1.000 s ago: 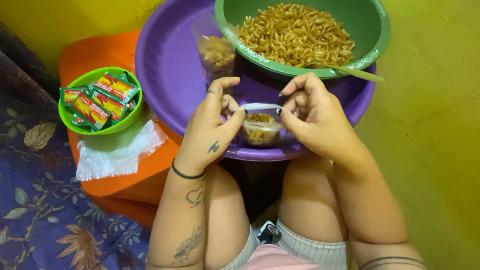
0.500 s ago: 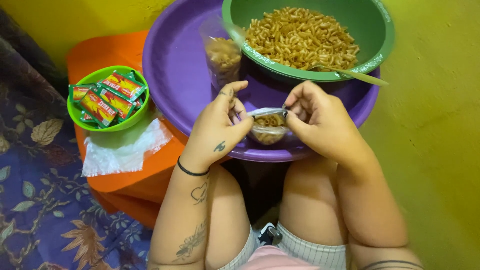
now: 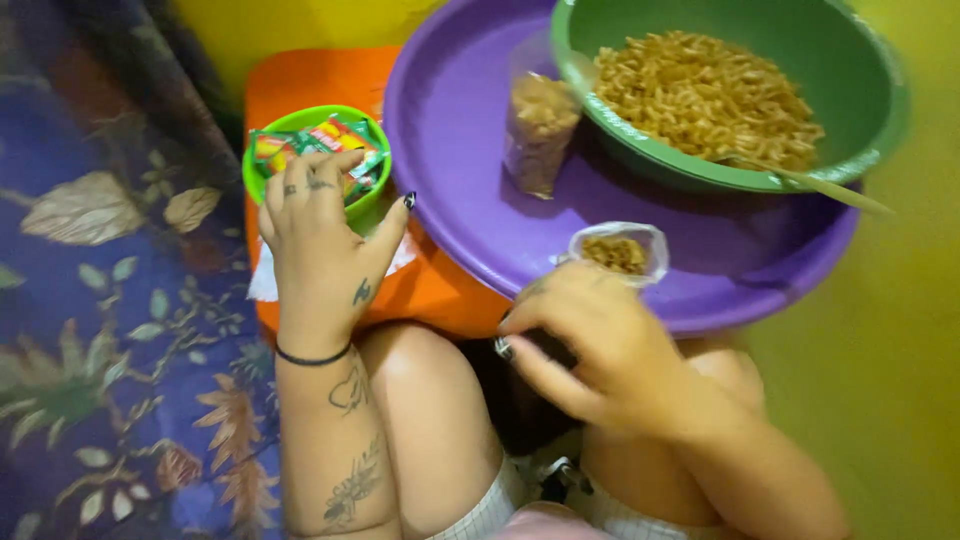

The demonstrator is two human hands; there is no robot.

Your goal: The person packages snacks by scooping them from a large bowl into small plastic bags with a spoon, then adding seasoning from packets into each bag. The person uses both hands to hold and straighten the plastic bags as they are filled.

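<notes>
My left hand (image 3: pixel 320 235) reaches over a small green bowl (image 3: pixel 262 160) of red and green sachets (image 3: pixel 335 135), fingers spread and fingertips on the sachets. My right hand (image 3: pixel 590 345) is blurred, fingers loosely curled, at the near rim of a purple tray (image 3: pixel 450 180). Just above it a small clear bag of pasta (image 3: pixel 615 250) stands open-mouthed on the tray, touching the hand. Whether the hand grips the bag is hidden.
A large green bowl (image 3: pixel 850 70) of dry pasta (image 3: pixel 710 95) with a spoon (image 3: pixel 840 190) sits on the tray, a filled clear bag (image 3: pixel 540 130) leaning beside it. An orange stool (image 3: pixel 310 75) carries the small bowl and clear plastic bags (image 3: pixel 262 283). Floral fabric (image 3: pixel 100 300) lies left, yellow floor (image 3: pixel 890 350) right.
My left hand let go of the small bag and moved left onto the sachet bowl. My right hand dropped toward me. The view shifted left.
</notes>
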